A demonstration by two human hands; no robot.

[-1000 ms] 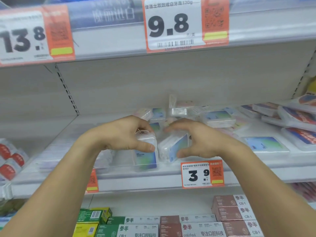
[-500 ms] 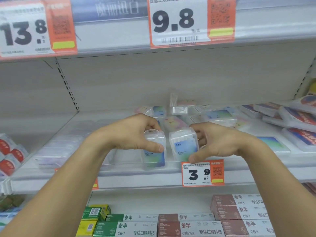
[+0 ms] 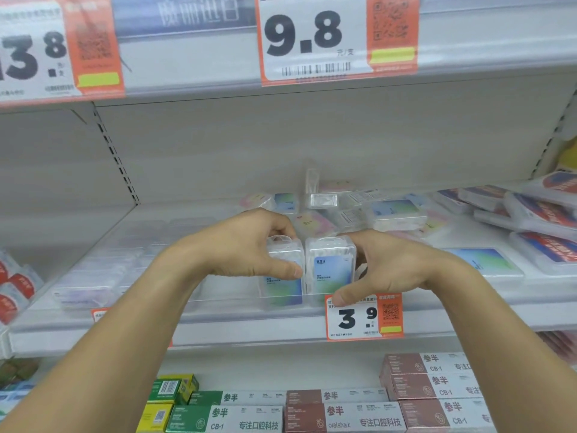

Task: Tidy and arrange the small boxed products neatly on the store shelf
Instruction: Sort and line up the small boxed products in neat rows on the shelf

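Two small clear plastic boxes with blue-green labels stand upright side by side at the front of the middle shelf [image 3: 218, 320], behind its clear lip. My left hand [image 3: 246, 245] grips the left box [image 3: 285, 292] from its left side and top, thumb across its face. My right hand [image 3: 390, 267] holds the right box [image 3: 329, 273] from its right side, thumb low at its front corner. The two boxes touch or nearly touch. Behind them several more clear boxes [image 3: 396, 210] lie scattered flat and tilted.
A flat blue-green box [image 3: 487, 260] lies right of my right hand. Red-and-blue labelled boxes [image 3: 543, 214] pile at the far right. Flat clear boxes [image 3: 93, 285] lie on the left. A 3.9 price tag [image 3: 362, 317] hangs on the shelf edge. Carton boxes [image 3: 343, 414] fill the shelf below.
My right hand has turned its box from tilted to upright and brought it beside the left box. The left hand has stayed on its box.
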